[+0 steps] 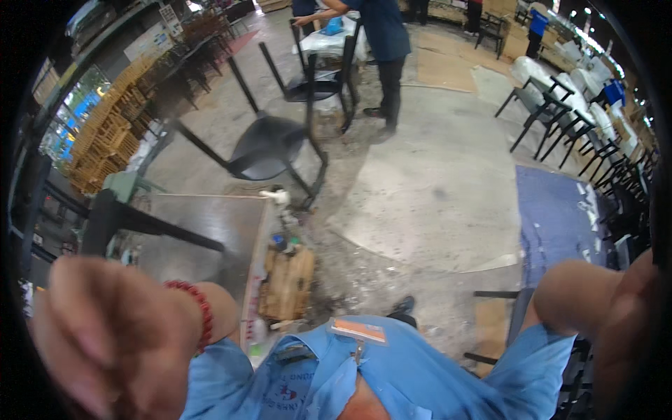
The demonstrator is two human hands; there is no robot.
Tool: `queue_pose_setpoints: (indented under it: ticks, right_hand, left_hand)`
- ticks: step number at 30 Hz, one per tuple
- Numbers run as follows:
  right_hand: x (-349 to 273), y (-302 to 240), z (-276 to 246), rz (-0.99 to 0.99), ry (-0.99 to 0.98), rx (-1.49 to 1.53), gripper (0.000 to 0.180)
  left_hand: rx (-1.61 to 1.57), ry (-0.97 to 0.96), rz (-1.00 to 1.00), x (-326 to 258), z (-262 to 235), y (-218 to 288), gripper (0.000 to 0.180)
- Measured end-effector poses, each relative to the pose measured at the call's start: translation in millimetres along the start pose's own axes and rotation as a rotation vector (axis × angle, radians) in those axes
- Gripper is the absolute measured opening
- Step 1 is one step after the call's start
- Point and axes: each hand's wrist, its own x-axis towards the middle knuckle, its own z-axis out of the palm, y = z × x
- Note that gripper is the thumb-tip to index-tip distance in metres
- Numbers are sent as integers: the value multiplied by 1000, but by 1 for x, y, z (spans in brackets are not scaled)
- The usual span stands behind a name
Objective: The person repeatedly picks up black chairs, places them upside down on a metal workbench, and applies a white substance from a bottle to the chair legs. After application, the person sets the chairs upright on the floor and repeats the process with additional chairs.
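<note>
My left hand [105,336] is raised very close to the camera at the lower left, with a red bead bracelet [199,308] at its wrist. Its fingers look bent but are smeared by motion, and nothing held can be made out. Beyond it, black chair legs [164,227] reach over a brown worktable [238,217], apart in depth from the hand. At the right rim my right hand [626,315] is also lifted close to the camera. Shadow and the picture's edge hide its fingers.
Black chairs [269,143] stand ahead, near a person in dark clothes [385,35]. Wooden blocks [287,280] are stacked beside the worktable. Cardboard sheets [434,189] and a blue mat [556,217] cover the floor. Several chairs [539,108] line the right; wooden frames [105,143] are piled left.
</note>
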Motion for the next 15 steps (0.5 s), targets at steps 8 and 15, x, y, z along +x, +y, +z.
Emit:
queue_pose_setpoints:
  ticks: [8,15]
  right_hand:
    - [-109,77,-116,185,-169,-198,36]
    - [-217,162,-115,403,-144,-205,35]
  left_hand:
    - [-665,31,-267,-55,232,-129,6]
    - [-1042,-135,-441,-93,368,-232,5]
